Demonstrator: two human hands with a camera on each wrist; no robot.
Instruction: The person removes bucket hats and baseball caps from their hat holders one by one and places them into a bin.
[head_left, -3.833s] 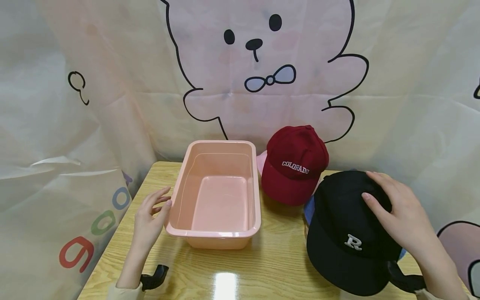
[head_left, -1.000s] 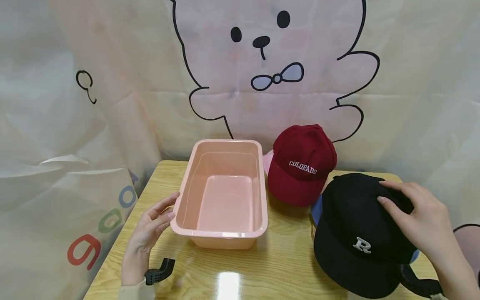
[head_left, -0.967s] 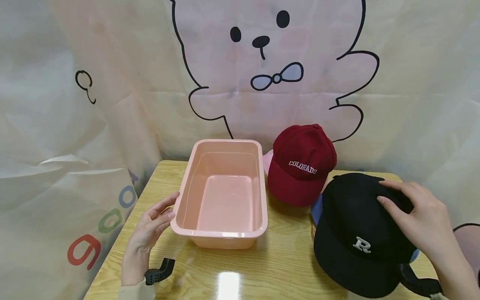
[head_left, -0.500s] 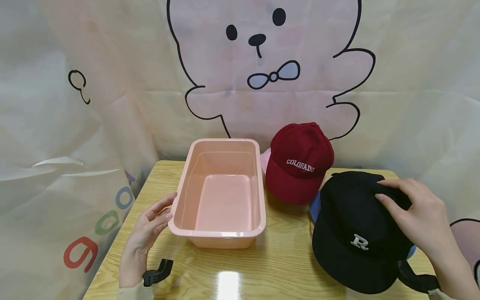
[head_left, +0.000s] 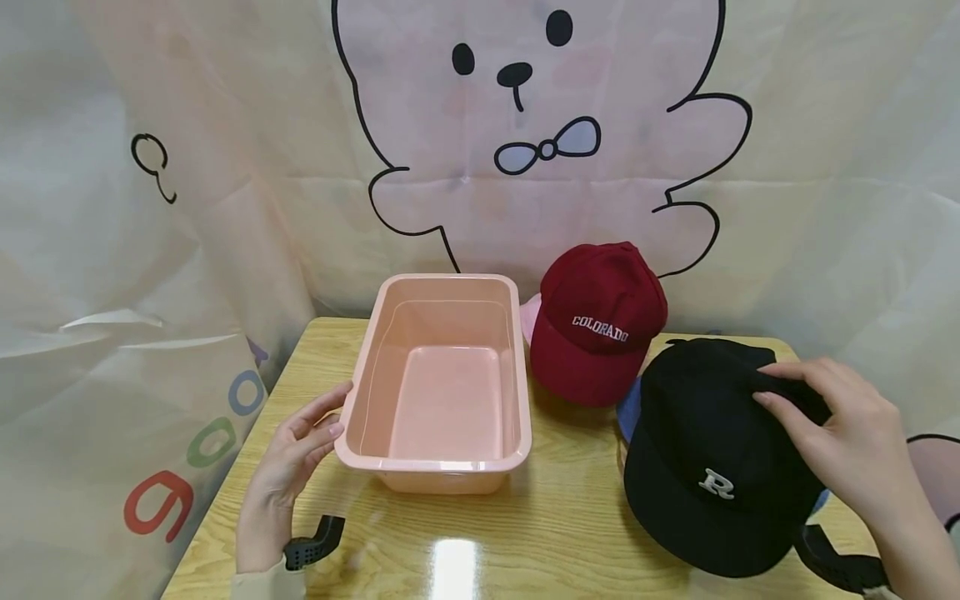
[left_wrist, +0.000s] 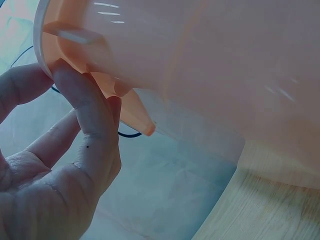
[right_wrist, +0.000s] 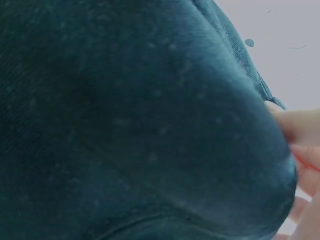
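Observation:
My right hand (head_left: 847, 433) pinches a fold of cloth at the crown of a black baseball cap (head_left: 697, 417) with a white R, at the table's right. In the right wrist view the dark cap (right_wrist: 150, 115) fills most of the picture, the fingers (right_wrist: 302, 130) at its edge. A pink plastic bin (head_left: 432, 464) stands left of the caps with bare insides. My left hand (head_left: 288, 462) holds its left rim; in the left wrist view, the fingertips (left_wrist: 67, 72) tuck under the rim of the bin (left_wrist: 210, 65).
A dark red cap (head_left: 592, 333) reading COLORADO sits behind, between bin and black cap, with something pink (head_left: 529, 317) behind it. Something blue (head_left: 628, 410) shows from under the black cap. The wooden table (head_left: 390, 550) ends at a cartoon-printed cloth (head_left: 600, 200).
My right thumb and fingers have gone from lying spread on the black cap to pinching its crown, which now creases upward. My left fingers have moved onto the bin's rim.

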